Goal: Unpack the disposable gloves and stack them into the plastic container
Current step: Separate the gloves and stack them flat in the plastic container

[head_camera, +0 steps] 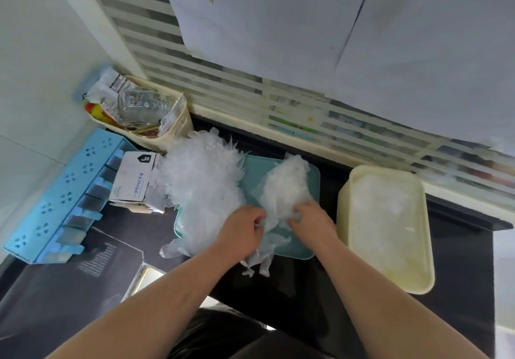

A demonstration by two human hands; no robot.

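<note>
A small bundle of clear disposable gloves [284, 188] lies on a teal tray [309, 172] in the middle of the dark counter. My left hand [242, 233] pinches the bundle's near left edge and my right hand [312, 219] pinches its near right edge. A bigger loose heap of gloves [203, 186] spreads over the tray's left side. The cream plastic container [418, 275] stands to the right with a layer of gloves [381, 205] inside. The opened white glove box [133, 180] lies left of the heap.
A blue perforated rack [55, 200] leans at the far left. A cream bin [178, 127] full of wrappers stands at the back left. A window ledge and striped blinds [223, 80] run behind the counter. A few stray gloves [259, 264] hang off the tray's near edge.
</note>
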